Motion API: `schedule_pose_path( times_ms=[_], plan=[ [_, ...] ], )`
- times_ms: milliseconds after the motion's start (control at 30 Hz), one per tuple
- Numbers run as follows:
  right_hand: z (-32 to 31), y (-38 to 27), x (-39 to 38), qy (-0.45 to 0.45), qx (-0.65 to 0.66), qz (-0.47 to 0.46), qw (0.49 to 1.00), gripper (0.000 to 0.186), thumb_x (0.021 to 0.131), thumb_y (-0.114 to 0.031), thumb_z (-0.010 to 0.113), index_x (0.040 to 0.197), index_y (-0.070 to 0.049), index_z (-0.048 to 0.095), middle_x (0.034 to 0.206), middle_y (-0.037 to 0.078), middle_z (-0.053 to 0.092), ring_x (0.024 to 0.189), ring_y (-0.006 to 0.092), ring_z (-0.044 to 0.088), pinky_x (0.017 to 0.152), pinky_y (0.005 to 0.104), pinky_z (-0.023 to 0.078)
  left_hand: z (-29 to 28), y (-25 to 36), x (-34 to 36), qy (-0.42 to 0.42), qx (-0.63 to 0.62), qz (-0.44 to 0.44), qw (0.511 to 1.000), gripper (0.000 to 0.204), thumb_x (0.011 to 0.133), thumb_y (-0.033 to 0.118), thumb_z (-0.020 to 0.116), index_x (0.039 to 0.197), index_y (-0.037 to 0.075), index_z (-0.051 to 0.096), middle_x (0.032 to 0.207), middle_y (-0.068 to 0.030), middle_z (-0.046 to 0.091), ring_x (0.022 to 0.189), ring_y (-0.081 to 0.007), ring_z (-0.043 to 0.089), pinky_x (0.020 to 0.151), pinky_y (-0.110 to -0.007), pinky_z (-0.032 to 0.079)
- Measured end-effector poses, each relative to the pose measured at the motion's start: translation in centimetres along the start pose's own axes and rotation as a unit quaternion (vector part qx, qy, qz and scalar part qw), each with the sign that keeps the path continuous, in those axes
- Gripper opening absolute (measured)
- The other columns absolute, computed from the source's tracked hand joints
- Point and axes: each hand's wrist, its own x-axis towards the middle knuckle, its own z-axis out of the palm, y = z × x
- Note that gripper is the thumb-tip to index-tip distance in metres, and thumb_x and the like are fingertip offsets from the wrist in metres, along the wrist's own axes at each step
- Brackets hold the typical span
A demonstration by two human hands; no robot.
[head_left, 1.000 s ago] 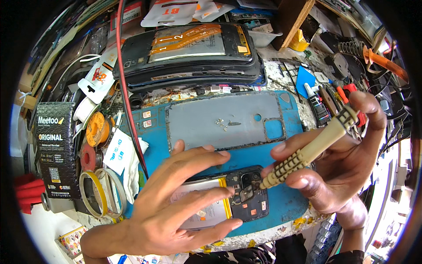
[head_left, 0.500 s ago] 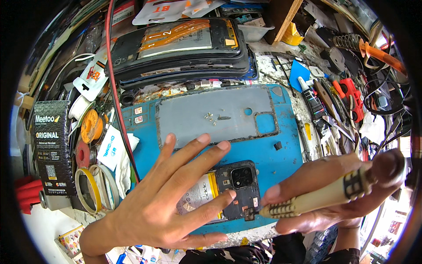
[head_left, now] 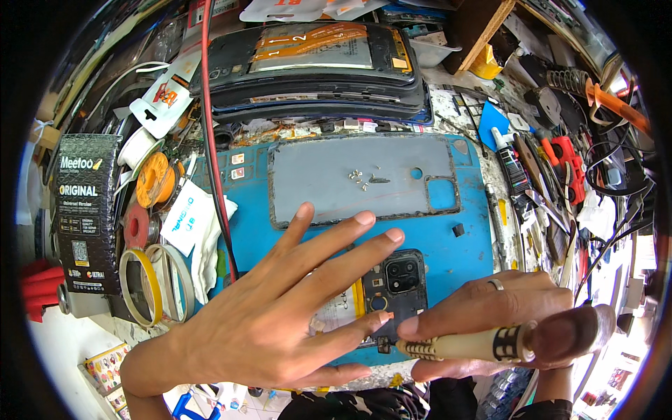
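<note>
Pinching a screwdriver [head_left: 476, 344] in the right hand [head_left: 518, 304], closing thumb and fingers round the cream, dark-ridged handle, covering its butt end with one digit. Slanting the tool low, aiming the tip leftward. Wearing a ring [head_left: 495, 284] on that hand. Spreading the left hand [head_left: 259, 336] palm down, fanning its fingers over the work left of the right-hand grip. Not making out firm contact under that palm.

Looking at an open-backed phone [head_left: 413, 302]: showing a black inner cover [head_left: 396, 301], a square camera block [head_left: 402, 276] with dark lenses, a silver-grey battery [head_left: 336, 308] edged by a yellow strip [head_left: 360, 294]. Hiding much of the battery behind the left hand.

Lying, phone-side, just left of the right-hand grip, partly below the left fingers. Pointing the tip at a small dark part [head_left: 383, 343] by the near-side edge; not making out touch or gap there. Having a grey back panel [head_left: 315, 175] on the blue mat [head_left: 483, 241] beyond both hands, bearing loose screws [head_left: 359, 178].
</note>
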Motion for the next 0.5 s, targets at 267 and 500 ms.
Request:
schedule_pose_path(
  times_ms=[267, 500],
  plan=[
    [0.9, -0.6, -0.5, 0.076, 0.081, -0.093, 0.989, 0.041, 0.078, -0.041, 0.079, 0.098, -0.005, 0.076, 0.089, 0.008, 0.073, 0.076, 0.0203, 0.068, 0.065, 0.0312, 0.055, 0.1, -0.1, -0.1, -0.007, 0.013, 0.006, 1.000, 0.048, 0.065, 0.041, 0.089, 0.103, 0.016, 0.072, 0.150, -0.0226, 0.044, 0.143, -0.0444, 0.035, 0.113, -0.067, 0.029],
    [0.5, -2.3, 0.4, 0.110, 0.098, -0.164, 0.975, 0.057, 0.089, -0.052, 0.064, 0.100, 0.003, 0.071, 0.092, 0.016, 0.069, 0.084, 0.0251, 0.062, 0.067, 0.0348, 0.053, 0.2, -0.3, -0.4, -0.017, 0.017, 0.021, 0.999, 0.068, 0.068, 0.049, 0.085, 0.126, 0.022, 0.061, 0.155, -0.0214, 0.038, 0.143, -0.0440, 0.034, 0.112, -0.067, 0.030]
  ],
)
